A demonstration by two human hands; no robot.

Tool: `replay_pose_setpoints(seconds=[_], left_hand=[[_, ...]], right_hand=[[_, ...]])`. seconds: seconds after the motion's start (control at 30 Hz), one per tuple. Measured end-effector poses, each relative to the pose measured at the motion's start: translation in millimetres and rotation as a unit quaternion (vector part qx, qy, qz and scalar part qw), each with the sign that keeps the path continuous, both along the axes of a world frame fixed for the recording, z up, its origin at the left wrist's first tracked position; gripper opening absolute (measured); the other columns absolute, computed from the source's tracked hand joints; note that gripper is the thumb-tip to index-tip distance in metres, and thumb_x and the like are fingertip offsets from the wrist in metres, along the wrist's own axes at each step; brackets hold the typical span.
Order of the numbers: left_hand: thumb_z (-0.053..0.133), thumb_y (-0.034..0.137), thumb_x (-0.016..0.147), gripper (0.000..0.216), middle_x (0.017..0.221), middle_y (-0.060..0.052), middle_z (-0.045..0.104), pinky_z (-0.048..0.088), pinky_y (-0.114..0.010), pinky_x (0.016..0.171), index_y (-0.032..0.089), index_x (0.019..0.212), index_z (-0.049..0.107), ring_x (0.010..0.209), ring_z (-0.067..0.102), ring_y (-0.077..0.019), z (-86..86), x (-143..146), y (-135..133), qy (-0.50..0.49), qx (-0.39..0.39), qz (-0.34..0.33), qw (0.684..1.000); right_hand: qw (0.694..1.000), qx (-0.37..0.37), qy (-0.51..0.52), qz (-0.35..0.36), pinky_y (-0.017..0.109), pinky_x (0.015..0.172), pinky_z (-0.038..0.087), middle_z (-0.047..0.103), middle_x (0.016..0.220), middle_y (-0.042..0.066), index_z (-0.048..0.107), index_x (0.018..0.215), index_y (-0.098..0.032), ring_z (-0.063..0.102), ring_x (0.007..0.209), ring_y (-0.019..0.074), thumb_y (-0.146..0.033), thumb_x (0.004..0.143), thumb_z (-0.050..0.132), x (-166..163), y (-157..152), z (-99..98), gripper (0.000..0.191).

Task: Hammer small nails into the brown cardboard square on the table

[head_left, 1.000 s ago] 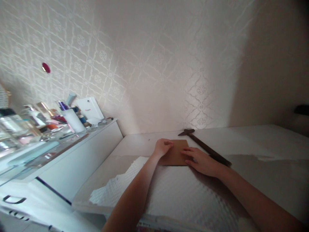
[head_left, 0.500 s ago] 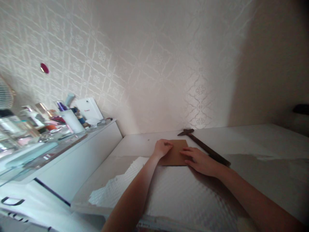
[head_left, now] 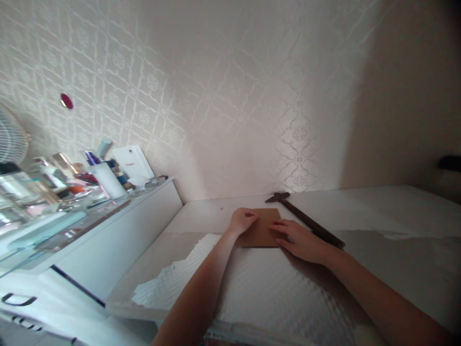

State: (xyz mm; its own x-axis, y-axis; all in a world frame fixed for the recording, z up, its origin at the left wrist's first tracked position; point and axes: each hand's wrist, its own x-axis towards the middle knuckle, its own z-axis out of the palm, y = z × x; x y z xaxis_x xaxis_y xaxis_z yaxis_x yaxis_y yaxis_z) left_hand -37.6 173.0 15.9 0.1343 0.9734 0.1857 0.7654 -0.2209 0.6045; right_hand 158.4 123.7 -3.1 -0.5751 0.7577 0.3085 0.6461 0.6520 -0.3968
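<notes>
A flat brown piece of cardboard [head_left: 265, 230] lies on white bubble wrap [head_left: 273, 283] on the white table. On its left part rests my left hand [head_left: 244, 220], thumb and fingertips drawn together; whatever may be between them is too small to make out. My right hand [head_left: 297, 240] touches the cardboard's right side with its fingers stretched out and somewhat apart. Just behind that hand is a hammer [head_left: 306, 218] with a dark handle, its head toward the wall.
A patterned wall [head_left: 230, 120] stands behind the table. To the left, a white cabinet [head_left: 118, 240] carries bottles, a white box [head_left: 133, 162] and other small items. Part of a fan [head_left: 12, 137] shows at the left edge.
Both hands, the cardboard and the hammer look the same. More of the fan at the left edge shows, shifted slightly to the right.
</notes>
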Motion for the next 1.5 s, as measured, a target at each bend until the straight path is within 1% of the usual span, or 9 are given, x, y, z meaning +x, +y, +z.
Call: replay_pose_setpoints(seconds=[0.4,0.53,0.67,0.77,0.83,0.93,1.13,1.37,1.5], left_hand=[[0.054,0.024,0.074,0.017,0.087,-0.001,0.066,0.043,-0.024,0.077,0.018,0.084,0.066,0.083,0.059,-0.0144,-2.9,-2,4,-0.026,-0.022,-0.005,0.999],[0.050,0.025,0.077,0.020,0.086,-0.002,0.066,0.044,-0.025,0.076,0.017,0.088,0.065,0.082,0.059,-0.0149,1.6,-1,3,-0.031,-0.014,0.014,0.999],[0.047,0.026,0.078,0.020,0.095,-0.002,0.063,0.037,-0.030,0.088,0.020,0.088,0.064,0.096,0.053,-0.0171,16.7,9,-15,0.055,0.097,0.020,0.994],[0.044,0.029,0.079,0.024,0.103,-0.002,0.058,0.034,-0.031,0.091,0.021,0.096,0.060,0.100,0.050,-0.0179,26.4,23,-40,0.125,0.146,-0.071,0.979],[0.047,0.033,0.078,0.031,0.110,-0.003,0.054,0.035,-0.030,0.091,0.022,0.106,0.054,0.103,0.047,-0.0187,28.1,31,-57,0.176,0.131,-0.171,0.961],[0.047,0.037,0.077,0.043,0.116,-0.005,0.049,0.037,-0.030,0.088,0.022,0.117,0.046,0.105,0.046,-0.0209,24.2,39,-75,0.238,0.083,-0.253,0.934],[0.036,0.031,0.082,0.039,0.114,-0.009,0.047,0.041,-0.036,0.080,0.021,0.119,0.044,0.096,0.051,-0.0243,17.2,40,-80,0.309,0.062,-0.197,0.928],[0.038,0.021,0.078,0.046,0.124,-0.011,0.040,0.036,-0.039,0.087,0.022,0.125,0.036,0.113,0.039,-0.0276,14.7,39,-77,0.349,0.040,-0.197,0.915],[0.039,0.019,0.078,0.048,0.126,-0.011,0.038,0.034,-0.038,0.091,0.021,0.126,0.033,0.114,0.037,-0.0259,9.2,36,-69,0.351,0.055,-0.191,0.915]], right_hand=[[1.000,-0.006,0.011,-0.002,0.037,0.096,0.030,0.047,0.124,0.011,0.050,0.118,-0.016,0.039,0.114,0.0207,-0.031,0.078,0.044,0,-1,-1.3,0.044],[0.999,0.028,-0.003,-0.034,0.034,0.095,0.030,0.047,0.122,0.011,0.048,0.120,-0.013,0.040,0.112,0.0199,-0.033,0.078,0.043,0,1,0.2,0.047],[0.978,0.074,-0.055,-0.188,0.038,0.088,0.035,0.054,0.111,0.014,0.048,0.119,-0.011,0.045,0.104,0.0247,-0.029,0.080,0.038,7,3,11.2,0.044],[0.930,0.077,-0.097,-0.346,0.041,0.077,0.038,0.055,0.102,0.017,0.046,0.120,-0.012,0.048,0.096,0.0294,-0.030,0.079,0.037,17,2,19.8,0.045],[0.908,0.060,-0.125,-0.396,0.040,0.072,0.039,0.054,0.100,0.019,0.045,0.121,-0.012,0.049,0.093,0.0317,-0.033,0.079,0.039,22,0,21.9,0.048],[0.902,0.020,-0.157,-0.403,0.039,0.068,0.039,0.053,0.099,0.019,0.042,0.123,-0.013,0.050,0.092,0.0323,-0.036,0.078,0.040,25,-1,19.4,0.051],[0.906,-0.016,-0.176,-0.386,0.034,0.064,0.040,0.053,0.096,0.017,0.044,0.119,-0.015,0.054,0.088,0.0289,-0.027,0.080,0.036,27,3,12.2,0.042],[0.909,-0.007,-0.168,-0.380,0.036,0.059,0.041,0.053,0.095,0.018,0.039,0.124,-0.017,0.059,0.074,0.0267,-0.024,0.082,0.031,25,1,15.2,0.043],[0.924,0.006,-0.102,-0.368,0.035,0.065,0.040,0.058,0.092,0.016,0.037,0.125,-0.016,0.059,0.079,0.0255,-0.023,0.083,0.030,26,3,17.0,0.043]])
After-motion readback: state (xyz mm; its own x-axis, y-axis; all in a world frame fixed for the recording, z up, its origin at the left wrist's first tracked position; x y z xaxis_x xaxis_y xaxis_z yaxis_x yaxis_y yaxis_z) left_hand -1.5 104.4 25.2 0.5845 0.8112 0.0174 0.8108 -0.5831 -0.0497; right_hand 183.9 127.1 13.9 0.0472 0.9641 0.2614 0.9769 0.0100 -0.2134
